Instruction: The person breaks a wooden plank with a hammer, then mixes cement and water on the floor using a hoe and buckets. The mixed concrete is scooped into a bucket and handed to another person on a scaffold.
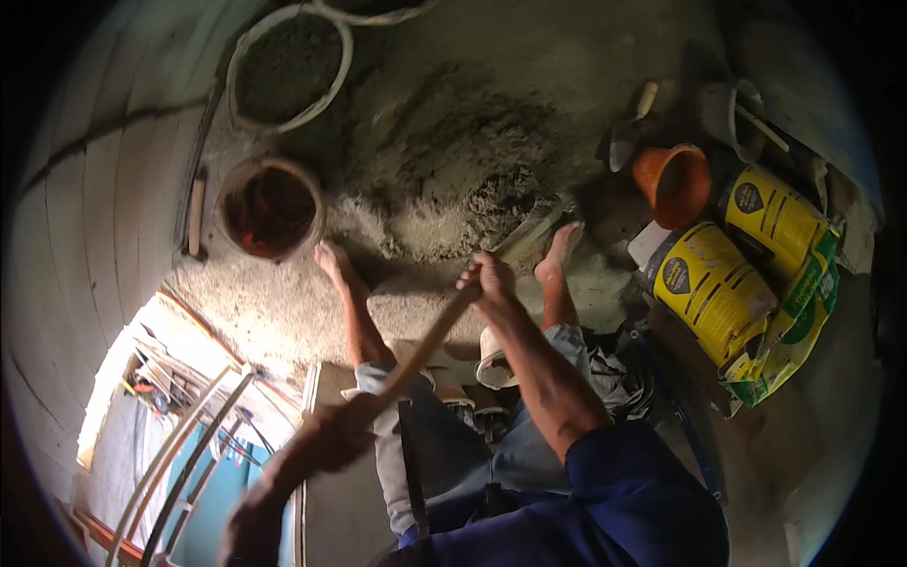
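Observation:
Both my hands grip the long wooden handle [429,339] of what looks like a shovel. My left hand [347,431], somewhat blurred, is around its upper end. My right hand [487,282] closes on the handle lower down, close to the blade. The blade [533,230] lies at the near right edge of a heap of wet grey mortar [506,195], its tip partly hidden. My bare feet stand on either side, the left foot [334,261] beside a round bucket and the right foot [563,244] just right of the blade.
Left stands a bucket [315,191] with a reddish inside; behind it, a round tub [345,64] holds grey material. Right are a trowel [623,142], an orange bucket [655,184] and yellow bags [716,283]. A bright opening with ladder rails [202,439] lies lower left.

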A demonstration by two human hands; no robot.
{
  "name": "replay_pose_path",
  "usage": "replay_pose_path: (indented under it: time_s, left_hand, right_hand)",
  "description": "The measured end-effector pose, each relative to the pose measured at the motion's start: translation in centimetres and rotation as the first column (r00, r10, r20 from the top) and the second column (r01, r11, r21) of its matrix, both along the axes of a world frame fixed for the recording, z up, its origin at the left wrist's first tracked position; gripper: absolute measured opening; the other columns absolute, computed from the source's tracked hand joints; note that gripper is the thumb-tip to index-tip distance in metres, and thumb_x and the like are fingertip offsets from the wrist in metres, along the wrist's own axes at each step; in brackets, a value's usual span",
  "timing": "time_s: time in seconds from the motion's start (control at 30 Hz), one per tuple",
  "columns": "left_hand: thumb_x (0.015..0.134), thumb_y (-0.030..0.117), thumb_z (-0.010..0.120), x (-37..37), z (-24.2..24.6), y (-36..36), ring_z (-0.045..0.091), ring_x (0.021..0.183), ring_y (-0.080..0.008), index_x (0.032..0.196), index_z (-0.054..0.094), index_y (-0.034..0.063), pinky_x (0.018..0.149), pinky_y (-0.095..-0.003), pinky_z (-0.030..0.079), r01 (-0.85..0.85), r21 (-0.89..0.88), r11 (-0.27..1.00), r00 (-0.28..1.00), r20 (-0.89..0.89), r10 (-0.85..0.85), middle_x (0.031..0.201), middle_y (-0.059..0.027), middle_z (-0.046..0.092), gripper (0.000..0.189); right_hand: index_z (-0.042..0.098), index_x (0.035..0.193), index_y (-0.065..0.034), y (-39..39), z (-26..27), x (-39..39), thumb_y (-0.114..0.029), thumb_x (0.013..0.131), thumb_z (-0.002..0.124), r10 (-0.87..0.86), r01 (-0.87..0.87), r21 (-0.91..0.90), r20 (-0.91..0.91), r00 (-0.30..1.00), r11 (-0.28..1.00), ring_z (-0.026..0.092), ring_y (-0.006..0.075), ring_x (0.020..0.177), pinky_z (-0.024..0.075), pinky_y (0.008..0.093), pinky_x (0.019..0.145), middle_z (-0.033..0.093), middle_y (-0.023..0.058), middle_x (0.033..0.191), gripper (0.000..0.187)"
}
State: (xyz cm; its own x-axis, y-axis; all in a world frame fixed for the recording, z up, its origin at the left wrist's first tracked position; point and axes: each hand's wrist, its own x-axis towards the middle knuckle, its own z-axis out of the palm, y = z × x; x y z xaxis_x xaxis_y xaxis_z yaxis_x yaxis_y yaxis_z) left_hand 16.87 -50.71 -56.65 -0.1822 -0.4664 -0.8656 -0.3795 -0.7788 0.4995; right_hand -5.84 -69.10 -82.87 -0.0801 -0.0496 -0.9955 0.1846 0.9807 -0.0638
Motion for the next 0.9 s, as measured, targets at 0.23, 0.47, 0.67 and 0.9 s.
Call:
replay_pose_path:
  time_s: [0.23,0.47,0.67,0.9]
  left_hand:
    - [0.086,0.015,0.058,10.5,-7.4,16.2,0.069,0.076,-0.0348,0.086,0.07,0.0108,0.069,-0.0485,0.055,0.359,0.231,0.905,0.797,0.429,-0.425,0.079,-0.0141,0.069,0.013]
    - [0.087,0.023,0.059,4.1,0.6,23.8,0.07,0.077,-0.0311,0.08,0.071,0.0139,0.067,-0.0461,0.055,0.315,0.352,0.881,0.867,0.271,-0.419,0.079,-0.0111,0.07,0.017]
    - [0.086,0.029,0.069,-5.6,-0.1,11.4,0.067,0.079,-0.0408,0.101,0.064,0.0115,0.068,-0.0483,0.054,-0.225,0.28,0.933,0.939,0.319,0.13,0.078,-0.0174,0.068,0.024]
    - [0.087,0.029,0.068,-12.4,-3.7,6.4,0.067,0.077,-0.0417,0.099,0.064,0.0095,0.066,-0.0489,0.053,-0.485,0.208,0.849,0.862,0.277,0.424,0.078,-0.0194,0.068,0.023]
  right_hand:
    - [0.052,0.087,-0.0039,9.2,8.3,8.2,-0.005,0.086,0.062,-0.191,0.188,0.035,0.167,0.967,0.982,0.06,0.0259,0.074,0.0536,0.0477,0.079,0.056,0.0114,0.078,0.01]
    - [0.05,0.086,-0.0079,14.1,16.9,4.7,-0.005,0.087,0.056,-0.064,0.061,0.021,0.275,0.959,0.998,0.061,0.0254,0.075,0.0541,0.0514,0.08,0.056,0.0112,0.08,0.006]
    - [0.051,0.073,-0.0063,5.1,0.7,6.3,-0.009,0.082,0.063,0.132,-0.139,0.054,0.116,0.984,0.989,0.053,0.0238,0.044,0.0475,0.0407,0.044,0.049,0.0083,0.055,0.015]
    - [0.049,0.076,-0.0102,-3.1,-0.5,7.0,-0.011,0.082,0.067,0.374,-0.374,-0.045,0.007,0.927,0.927,0.05,0.0182,0.046,0.0442,0.037,0.046,0.048,0.003,0.06,0.019]
